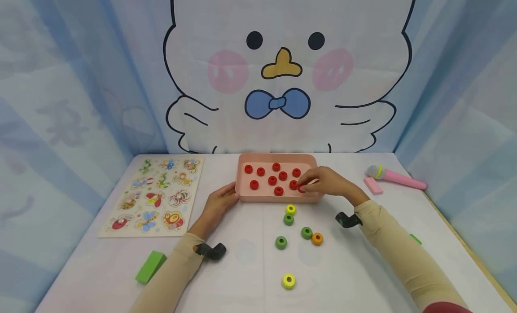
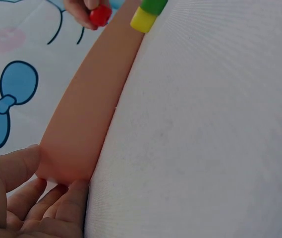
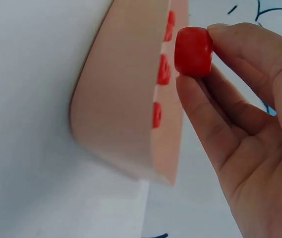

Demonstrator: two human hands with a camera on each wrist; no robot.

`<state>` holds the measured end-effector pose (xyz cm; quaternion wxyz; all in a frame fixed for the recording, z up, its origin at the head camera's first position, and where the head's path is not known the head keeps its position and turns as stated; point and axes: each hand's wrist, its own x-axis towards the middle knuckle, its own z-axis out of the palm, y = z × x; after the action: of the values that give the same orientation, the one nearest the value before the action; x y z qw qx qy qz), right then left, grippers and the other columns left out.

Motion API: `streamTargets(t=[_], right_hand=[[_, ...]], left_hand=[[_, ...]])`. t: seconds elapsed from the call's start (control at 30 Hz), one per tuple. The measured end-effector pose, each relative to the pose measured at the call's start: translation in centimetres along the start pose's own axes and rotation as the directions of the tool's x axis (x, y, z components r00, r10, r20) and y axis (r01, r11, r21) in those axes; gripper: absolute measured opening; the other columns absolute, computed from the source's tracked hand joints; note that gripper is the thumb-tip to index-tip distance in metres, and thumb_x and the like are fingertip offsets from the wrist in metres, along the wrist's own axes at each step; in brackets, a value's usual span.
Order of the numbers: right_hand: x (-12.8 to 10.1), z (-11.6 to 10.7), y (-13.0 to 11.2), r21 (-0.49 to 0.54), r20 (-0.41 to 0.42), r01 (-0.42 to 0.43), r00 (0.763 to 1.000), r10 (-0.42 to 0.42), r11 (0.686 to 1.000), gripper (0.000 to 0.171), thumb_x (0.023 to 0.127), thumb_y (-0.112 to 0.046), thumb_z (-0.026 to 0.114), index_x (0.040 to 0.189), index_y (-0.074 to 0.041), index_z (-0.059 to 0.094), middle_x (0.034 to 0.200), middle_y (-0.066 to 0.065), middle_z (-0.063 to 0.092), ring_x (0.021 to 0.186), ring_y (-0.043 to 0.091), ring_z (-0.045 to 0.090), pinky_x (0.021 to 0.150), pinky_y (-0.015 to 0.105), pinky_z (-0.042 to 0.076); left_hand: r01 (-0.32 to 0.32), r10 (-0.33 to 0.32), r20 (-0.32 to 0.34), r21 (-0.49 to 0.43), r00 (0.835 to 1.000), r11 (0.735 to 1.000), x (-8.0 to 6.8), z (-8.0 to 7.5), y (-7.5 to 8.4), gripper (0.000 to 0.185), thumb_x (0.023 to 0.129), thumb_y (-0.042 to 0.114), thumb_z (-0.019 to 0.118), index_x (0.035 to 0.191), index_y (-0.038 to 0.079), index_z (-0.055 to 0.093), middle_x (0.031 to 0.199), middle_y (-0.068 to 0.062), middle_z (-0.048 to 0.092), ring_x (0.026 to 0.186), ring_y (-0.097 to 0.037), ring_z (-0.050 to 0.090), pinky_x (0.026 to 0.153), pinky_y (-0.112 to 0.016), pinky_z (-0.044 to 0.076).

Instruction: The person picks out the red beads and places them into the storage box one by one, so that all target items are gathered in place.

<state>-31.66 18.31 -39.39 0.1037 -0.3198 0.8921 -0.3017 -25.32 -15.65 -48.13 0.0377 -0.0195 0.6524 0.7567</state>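
Where the white table (image 1: 363,277) lies nearest the person, a yellow ring (image 1: 288,281) sits alone, with a green block (image 1: 150,266) off to the left; further in, two green rings (image 1: 281,242) and an orange ring (image 1: 317,239) lie loose, then a green ring touching a yellow one (image 1: 290,209) just in front of the pink tray (image 1: 278,197). That shallow, round-cornered tray holds nine small red rings (image 1: 272,180) scattered over its floor. At its near-left corner the left hand (image 1: 216,204) rests against the outer wall, fingers relaxed and touching it, gripping nothing. Over the tray's right end the right hand (image 1: 329,182) pinches another red ring (image 3: 194,52) between thumb and fingertips; it is a squat, glossy red piece with rounded edges, held above the tray's right edge and clear of the rings inside. An insect puzzle board (image 1: 155,196) lies left of the tray, a pink toy microphone (image 1: 393,176) and a pink block (image 1: 373,186) right of it, before the cartoon bird backdrop (image 1: 282,70).
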Motion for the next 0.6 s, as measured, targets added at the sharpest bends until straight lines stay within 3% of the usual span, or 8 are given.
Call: streamTargets(t=[0.23, 0.4, 0.6], right_hand=[[0.7, 0.3, 2.0, -0.005, 0.035, -0.143, 0.989, 0.143, 0.990, 0.019, 0.089, -0.015, 0.074, 0.107, -0.009, 0.074, 0.104, 0.001, 0.067, 0.095, 0.022, 0.060, 0.082, 0.034, 0.056], [0.8, 0.7, 2.3, -0.074, 0.072, -0.141, 0.987, 0.146, 0.987, 0.017, 0.090, -0.012, 0.073, 0.106, -0.009, 0.073, 0.103, 0.001, 0.068, 0.095, 0.021, 0.062, 0.084, 0.034, 0.056], [0.9, 1.1, 2.5, -0.125, 0.057, -0.146, 0.986, 0.154, 0.981, 0.017, 0.089, -0.011, 0.074, 0.105, -0.011, 0.073, 0.099, -0.001, 0.067, 0.091, 0.019, 0.061, 0.085, 0.032, 0.056]], left_hand=[[-0.012, 0.012, -0.003, 0.031, 1.000, 0.999, -0.1, 0.0, -0.2, 0.052, 0.094, 0.005, 0.062, 0.145, 0.005, 0.048, 0.146, -0.013, 0.048, 0.132, -0.024, 0.047, 0.107, -0.034, 0.039], [-0.011, 0.011, 0.003, 0.030, 1.000, 0.999, -0.2, 0.0, -0.2, 0.052, 0.095, 0.006, 0.062, 0.145, 0.005, 0.047, 0.146, -0.013, 0.048, 0.133, -0.023, 0.046, 0.108, -0.034, 0.039], [0.008, -0.007, -0.010, 0.041, 1.000, 0.999, -0.2, 0.2, 0.0, 0.051, 0.095, 0.007, 0.062, 0.145, 0.008, 0.049, 0.147, -0.010, 0.048, 0.132, -0.021, 0.047, 0.107, -0.034, 0.039]])
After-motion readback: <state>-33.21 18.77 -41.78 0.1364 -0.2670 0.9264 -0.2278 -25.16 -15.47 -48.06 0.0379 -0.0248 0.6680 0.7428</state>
